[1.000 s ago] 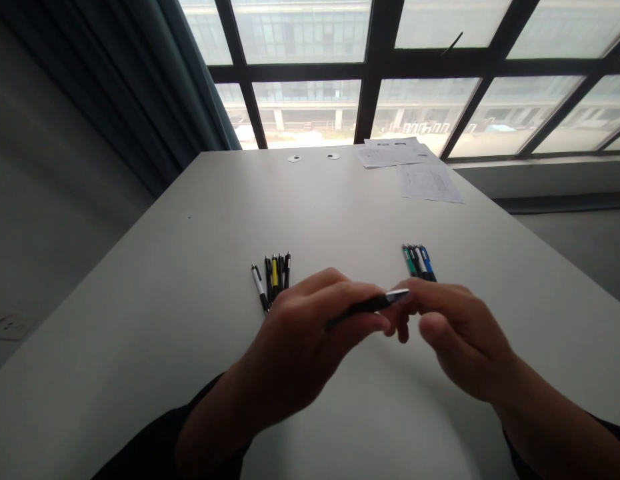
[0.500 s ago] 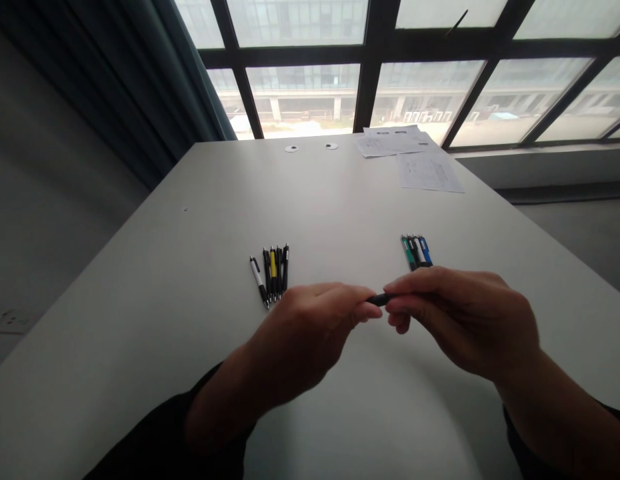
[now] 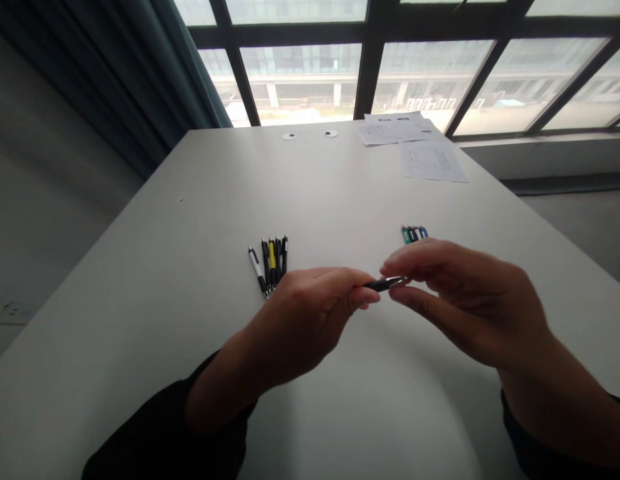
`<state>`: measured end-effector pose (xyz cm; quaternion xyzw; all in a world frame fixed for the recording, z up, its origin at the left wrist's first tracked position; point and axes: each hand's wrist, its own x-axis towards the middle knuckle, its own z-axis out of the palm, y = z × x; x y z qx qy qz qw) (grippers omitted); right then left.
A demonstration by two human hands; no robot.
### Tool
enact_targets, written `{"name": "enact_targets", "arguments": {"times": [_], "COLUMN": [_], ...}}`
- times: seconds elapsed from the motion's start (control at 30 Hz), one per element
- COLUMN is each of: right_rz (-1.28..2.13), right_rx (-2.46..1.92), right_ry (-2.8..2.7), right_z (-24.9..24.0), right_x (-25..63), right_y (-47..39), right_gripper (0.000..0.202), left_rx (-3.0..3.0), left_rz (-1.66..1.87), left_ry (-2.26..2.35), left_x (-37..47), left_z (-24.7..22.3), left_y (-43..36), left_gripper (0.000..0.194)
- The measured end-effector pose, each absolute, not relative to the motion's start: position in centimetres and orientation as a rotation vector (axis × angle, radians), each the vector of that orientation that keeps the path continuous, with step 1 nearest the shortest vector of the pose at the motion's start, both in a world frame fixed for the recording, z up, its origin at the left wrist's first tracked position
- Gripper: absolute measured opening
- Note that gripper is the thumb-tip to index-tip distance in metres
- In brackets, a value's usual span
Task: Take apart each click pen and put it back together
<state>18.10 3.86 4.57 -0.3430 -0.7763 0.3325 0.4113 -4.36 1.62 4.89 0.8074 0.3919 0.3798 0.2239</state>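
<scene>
Pinched between the thumb and fingers of my left hand [image 3: 315,313] is a dark pen [image 3: 383,285], its silvery tip pointing right. Around that tip, the thumb and fingers of my right hand [image 3: 470,303] are parted, with a gap between them. The pen's other end is hidden by my left hand. Beyond my left hand lies a group of pens, among them a white one [image 3: 257,270] and a yellow one [image 3: 272,255], the rest mostly black. Past my right hand, a second group of pens [image 3: 414,233] shows green, black, white and blue barrels, partly covered by the hand.
All of this is on a white table [image 3: 230,193]. Printed papers [image 3: 433,161] lie at its far right, near the window. Two round white pieces [image 3: 289,137] sit by the far edge. A dark curtain [image 3: 155,80] hangs at the left.
My right hand's fingers have parted from the pen, baring its silvery tip. My left hand keeps its pinch. The view has tilted down slightly.
</scene>
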Motion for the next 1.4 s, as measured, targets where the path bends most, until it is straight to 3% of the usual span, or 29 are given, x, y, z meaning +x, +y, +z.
{"name": "enact_targets", "arguments": {"times": [0.07,0.2,0.37,0.5,0.67,0.83,1.07,1.2,1.4], "right_rz": [0.876,0.812,0.921,0.892,1.014,0.89,0.981,0.935,0.967], "right_rx": [-0.882,-0.889,-0.873,-0.907,-0.806,-0.826,-0.84,-0.879,-0.8], "right_ry": [-1.93,-1.962,-1.845,-1.902,-1.83,-1.919,-1.872,-1.921,-1.896], "right_z": [4.49,4.64,4.74,4.61,4.36,4.66,4.65,4.45,4.18], "right_x": [18.08,17.92,17.87,17.97,18.01,18.05,17.97,18.03,17.95], "right_y": [3.89,3.89,3.89,3.96,3.98,4.06,4.04,4.03,4.12], "right_gripper": [0.027,0.007,0.028,0.006,0.034,0.017,0.026,0.014,0.029], "left_rx": [2.224,2.197,2.196,2.18,2.168,2.177,2.11,2.115,2.101], "left_rz": [1.038,1.01,1.015,0.988,1.002,1.011,0.977,0.956,0.942], "left_ry": [1.072,1.078,1.084,1.086,1.068,1.064,1.042,1.066,1.041], "left_x": [-4.39,-4.47,-4.52,-4.56,-4.62,-4.55,-4.81,-4.7,-4.71], "left_z": [4.84,4.74,4.64,4.51,4.53,4.81,4.57,4.43,4.32], "left_y": [1.62,1.57,1.54,1.57,1.56,1.52,1.62,1.69,1.54], "left_gripper": [0.015,0.015,0.016,0.017,0.018,0.019,0.018,0.015,0.017]}}
